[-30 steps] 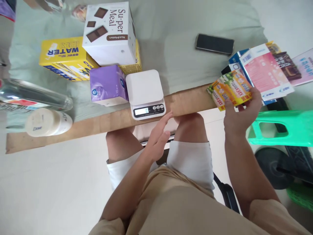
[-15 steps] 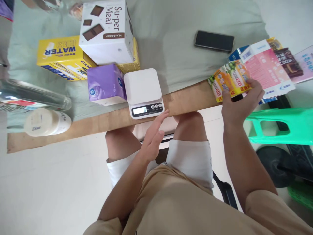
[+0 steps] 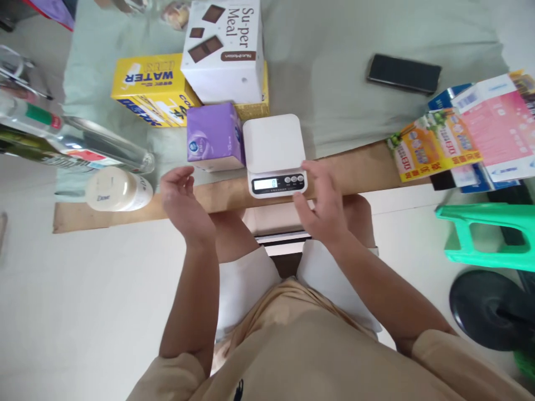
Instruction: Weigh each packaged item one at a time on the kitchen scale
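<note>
A white kitchen scale (image 3: 273, 145) stands at the table's near edge, its lit display facing me. My right hand (image 3: 324, 203) rests at the scale's right front corner, fingers touching its button side, holding nothing. My left hand (image 3: 181, 197) hovers open, palm up, just in front of a purple tissue pack (image 3: 213, 135) left of the scale. The orange and yellow flat carton (image 3: 432, 147) lies on the table's right end, free of any hand.
Behind the scale stand a white Su-per Meal box (image 3: 225, 50) and a yellow WATER box (image 3: 148, 86). A clear bottle (image 3: 83, 147) and a Dove bottle (image 3: 115, 189) lie at left. A phone (image 3: 403, 73), pink carton (image 3: 499, 125) and green stool (image 3: 489, 234) are at right.
My right hand let go of the orange carton and moved left to the scale. My left hand shifted left toward the purple pack. The view panned left.
</note>
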Action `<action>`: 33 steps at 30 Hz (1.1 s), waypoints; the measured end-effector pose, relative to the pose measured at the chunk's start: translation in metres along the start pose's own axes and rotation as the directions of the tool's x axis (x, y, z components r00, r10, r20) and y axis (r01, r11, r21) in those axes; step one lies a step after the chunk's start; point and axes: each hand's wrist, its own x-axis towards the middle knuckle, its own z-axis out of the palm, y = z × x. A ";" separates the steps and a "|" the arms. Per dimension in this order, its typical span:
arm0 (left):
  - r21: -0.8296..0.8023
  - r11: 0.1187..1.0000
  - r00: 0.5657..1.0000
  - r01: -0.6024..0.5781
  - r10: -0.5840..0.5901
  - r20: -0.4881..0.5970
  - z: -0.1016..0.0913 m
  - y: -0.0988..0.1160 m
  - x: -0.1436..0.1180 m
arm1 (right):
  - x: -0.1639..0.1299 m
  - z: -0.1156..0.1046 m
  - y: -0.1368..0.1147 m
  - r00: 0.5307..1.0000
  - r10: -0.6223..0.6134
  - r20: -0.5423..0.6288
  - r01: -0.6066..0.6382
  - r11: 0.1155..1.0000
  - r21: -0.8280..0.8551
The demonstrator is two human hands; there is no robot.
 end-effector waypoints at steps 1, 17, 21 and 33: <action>0.031 0.999 0.999 0.036 -0.037 0.012 -0.004 -0.006 0.013 | 0.008 0.015 -0.009 0.998 0.009 0.064 -0.012 0.999 0.046; -0.020 0.987 0.966 0.160 -0.152 0.211 -0.003 -0.033 0.038 | 0.061 0.123 -0.046 0.909 0.196 0.369 -0.287 0.934 0.212; -0.017 0.996 0.967 0.093 -0.086 0.242 -0.017 -0.016 0.016 | 0.051 0.109 -0.060 0.915 0.113 0.387 -0.216 0.948 0.234; -0.088 0.996 0.796 -0.011 0.062 0.602 0.044 0.020 -0.052 | 0.028 0.004 -0.028 0.990 0.138 0.044 -0.144 0.971 0.192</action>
